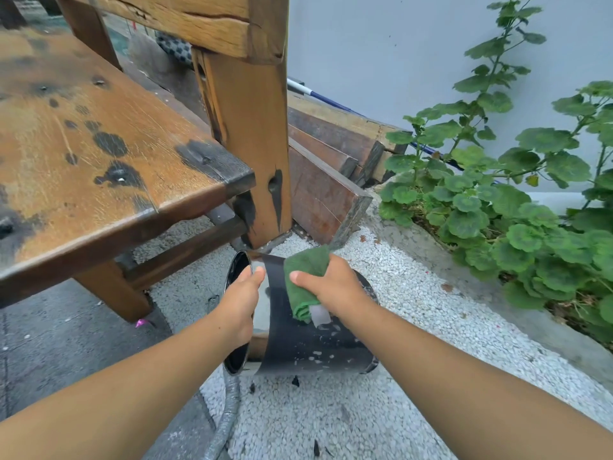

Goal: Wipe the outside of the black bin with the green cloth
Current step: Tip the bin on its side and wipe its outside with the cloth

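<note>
I see the black bin (298,346) lying on its side on gravel (414,313), near the wooden bench (99,144), mouth facing left. L hand (237,303) curls round its rim. R hand (335,287) grips the green cloth (303,273), pressed on the bin's outer wall.

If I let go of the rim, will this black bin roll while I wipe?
Likely: the black bin is round and lies on its side, with the left hand gripping its rim. Its glossy wall looks slick under the green cloth. The gravel might slow it.
</note>
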Action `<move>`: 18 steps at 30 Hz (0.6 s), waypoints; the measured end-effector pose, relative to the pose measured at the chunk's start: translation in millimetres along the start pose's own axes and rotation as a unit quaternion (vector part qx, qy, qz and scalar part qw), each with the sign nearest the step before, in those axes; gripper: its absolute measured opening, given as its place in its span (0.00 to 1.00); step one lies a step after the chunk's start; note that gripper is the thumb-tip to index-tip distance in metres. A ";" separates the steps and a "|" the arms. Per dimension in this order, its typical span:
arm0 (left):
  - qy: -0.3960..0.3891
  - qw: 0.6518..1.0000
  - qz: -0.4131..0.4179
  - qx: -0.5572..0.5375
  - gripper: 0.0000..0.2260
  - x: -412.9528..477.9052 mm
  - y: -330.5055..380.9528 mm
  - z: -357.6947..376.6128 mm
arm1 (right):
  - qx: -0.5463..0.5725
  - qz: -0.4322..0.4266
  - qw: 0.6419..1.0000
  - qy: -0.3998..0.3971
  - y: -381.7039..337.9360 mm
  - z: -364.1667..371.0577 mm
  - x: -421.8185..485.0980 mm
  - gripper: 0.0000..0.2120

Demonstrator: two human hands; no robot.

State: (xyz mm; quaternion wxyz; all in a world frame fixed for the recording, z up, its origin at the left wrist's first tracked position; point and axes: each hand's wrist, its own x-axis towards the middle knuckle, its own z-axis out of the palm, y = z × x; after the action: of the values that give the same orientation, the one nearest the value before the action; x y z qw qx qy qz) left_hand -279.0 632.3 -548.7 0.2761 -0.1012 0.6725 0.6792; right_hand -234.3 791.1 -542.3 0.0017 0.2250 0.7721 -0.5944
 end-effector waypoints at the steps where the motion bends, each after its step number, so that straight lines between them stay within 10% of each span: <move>1: 0.000 1.000 0.006 -0.009 0.22 0.8 -1.3 2.8 | 0.004 -0.010 1.000 -0.003 -3.0 7.1 -1.3 0.18; 13: 0.007 1.000 0.019 -0.024 0.14 -2.7 -10.3 12.8 | -0.176 -0.035 0.984 0.020 6.3 29.8 -6.5 0.26; 18: 0.014 1.000 -0.006 0.012 0.25 -6.0 -6.2 8.0 | -0.235 -0.015 0.971 0.048 20.2 12.5 4.1 0.31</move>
State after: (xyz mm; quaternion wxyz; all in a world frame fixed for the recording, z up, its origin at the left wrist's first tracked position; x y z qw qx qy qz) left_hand -269.0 638.2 -550.3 0.2721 -0.1115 0.6836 0.6680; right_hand -234.2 785.0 -565.6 0.0083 0.2351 0.8927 -0.3844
